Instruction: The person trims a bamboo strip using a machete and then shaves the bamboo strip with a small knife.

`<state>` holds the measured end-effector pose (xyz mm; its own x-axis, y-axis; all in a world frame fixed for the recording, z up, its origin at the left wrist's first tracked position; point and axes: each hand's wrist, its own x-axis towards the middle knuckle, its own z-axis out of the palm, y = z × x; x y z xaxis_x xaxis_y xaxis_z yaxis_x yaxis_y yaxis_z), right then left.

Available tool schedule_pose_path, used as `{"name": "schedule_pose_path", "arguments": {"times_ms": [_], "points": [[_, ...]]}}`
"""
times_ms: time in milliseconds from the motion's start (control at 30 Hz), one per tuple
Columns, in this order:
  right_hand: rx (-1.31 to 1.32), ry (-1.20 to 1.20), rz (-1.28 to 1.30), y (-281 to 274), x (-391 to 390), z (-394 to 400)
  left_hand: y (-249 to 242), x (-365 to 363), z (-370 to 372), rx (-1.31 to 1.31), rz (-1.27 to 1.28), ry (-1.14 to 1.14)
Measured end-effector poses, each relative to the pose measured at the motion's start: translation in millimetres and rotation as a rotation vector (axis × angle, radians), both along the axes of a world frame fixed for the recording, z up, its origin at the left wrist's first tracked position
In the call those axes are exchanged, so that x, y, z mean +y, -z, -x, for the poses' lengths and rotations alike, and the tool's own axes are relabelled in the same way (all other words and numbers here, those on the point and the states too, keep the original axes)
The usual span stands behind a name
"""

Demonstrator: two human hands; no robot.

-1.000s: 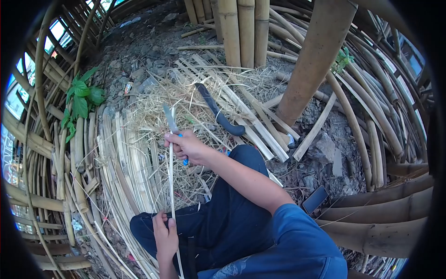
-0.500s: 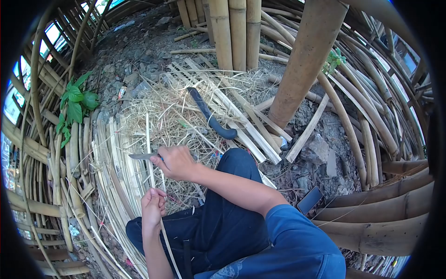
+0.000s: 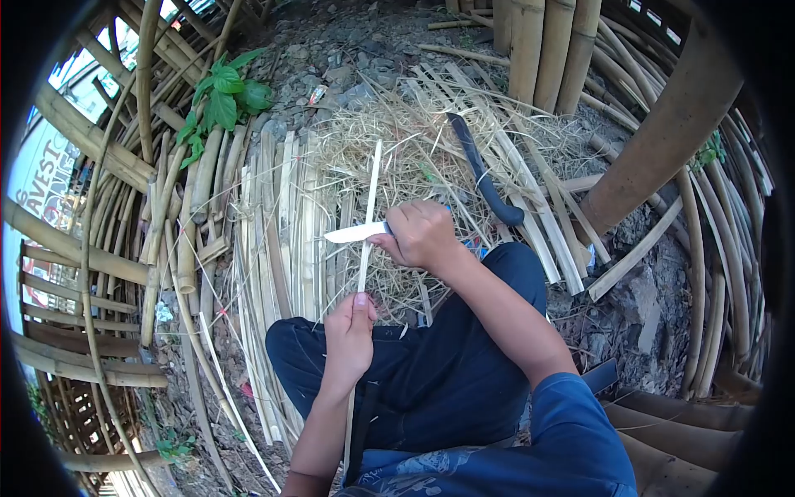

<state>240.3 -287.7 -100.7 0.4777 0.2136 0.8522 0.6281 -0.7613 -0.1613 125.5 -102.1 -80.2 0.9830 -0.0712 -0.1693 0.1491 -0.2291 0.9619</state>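
Bamboo strip (image 3: 370, 195) is gripped by left hand (image 3: 349, 340); knife (image 3: 354, 234) is clenched in right hand (image 3: 422, 234). Blade should be kept shallow, angled away from fingers.

One head-worn view looks steeply down, close over the dark-trousered knee (image 3: 431, 364), facing forward to the thick brown bamboo post (image 3: 662, 141) beyond it

**Knife laid across a bamboo strip**

Left hand (image 3: 349, 335) grips the bamboo strip (image 3: 369, 211) low down; right hand (image 3: 421, 234) holds the knife (image 3: 356, 234), blade crossing the strip. A machete (image 3: 484, 172) lies on straw (image 3: 389, 141) beyond, beside split bamboo slats (image 3: 281, 240)
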Motion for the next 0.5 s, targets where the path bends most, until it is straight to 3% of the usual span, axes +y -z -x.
{"name": "schedule_pose_path", "arguments": {"times_ms": [267,333,500], "points": [[-0.018,0.000,0.037,4.7,-7.4,-2.6,-9.3,5.6,13.1,0.088,0.069,0.005],[-0.017,0.002,0.040,7.7,-7.2,-3.3,-13.8,9.1,16.3,0.100,-0.057,-0.004],[-0.071,-0.006,0.070,10.5,-6.6,-6.2,-8.6,12.7,23.2,0.064,-0.075,-0.002]]}}
